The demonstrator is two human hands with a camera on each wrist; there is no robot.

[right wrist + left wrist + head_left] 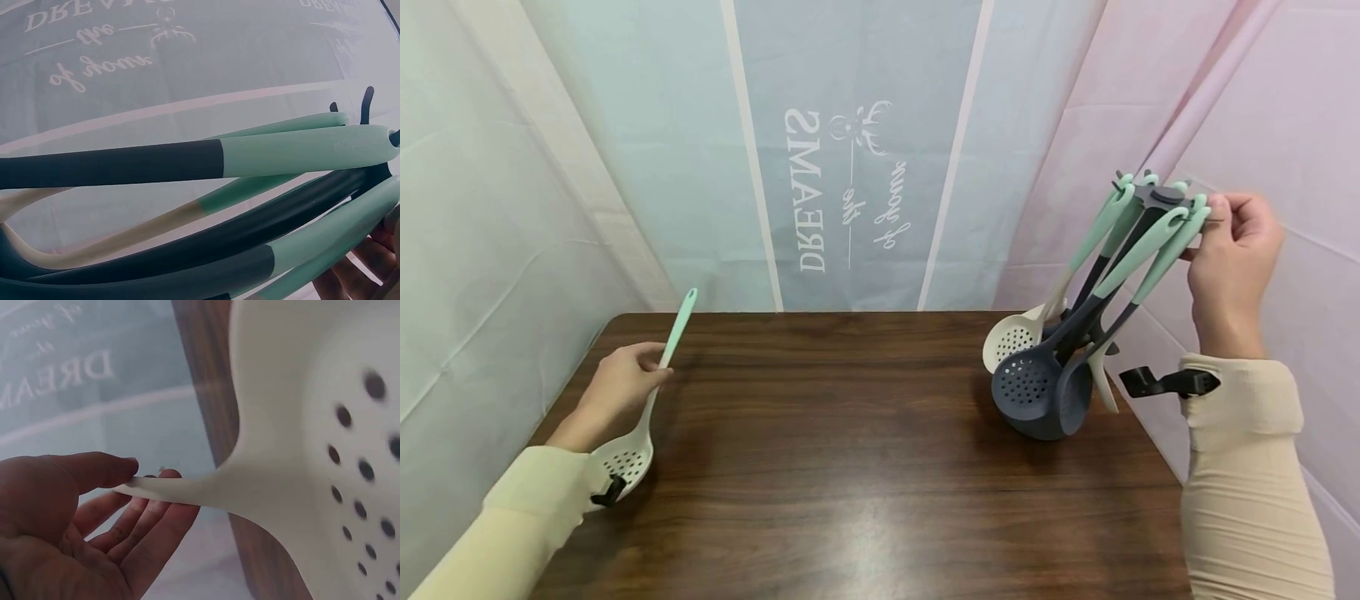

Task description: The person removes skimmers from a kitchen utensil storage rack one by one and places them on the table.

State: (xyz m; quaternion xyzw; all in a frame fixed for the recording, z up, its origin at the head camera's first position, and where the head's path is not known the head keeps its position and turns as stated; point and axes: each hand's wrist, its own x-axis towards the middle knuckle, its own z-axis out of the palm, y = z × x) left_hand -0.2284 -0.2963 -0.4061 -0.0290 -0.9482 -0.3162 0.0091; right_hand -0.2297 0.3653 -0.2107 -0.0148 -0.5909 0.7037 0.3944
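A white skimmer [624,457] with a mint handle is held in my left hand [619,382], its perforated bowl low, toward the wrist. In the left wrist view, the thumb and fingers [156,534] pinch the thin white shaft [169,489]. At the right, mint-handled utensils hang from a dark rotating rack [1167,197], among them a dark skimmer [1024,385], a white skimmer [1011,340] and a dark ladle [1077,402]. My right hand [1236,250] pinches a mint handle [1172,250] near its top; its fingers are partly hidden behind the handles.
The brown wooden table [835,433] spreads between the hands. A printed blue-grey curtain [865,75] hangs behind its far edge, and pale cloth [490,217] lines both sides. The rack stands close to the table's right edge.
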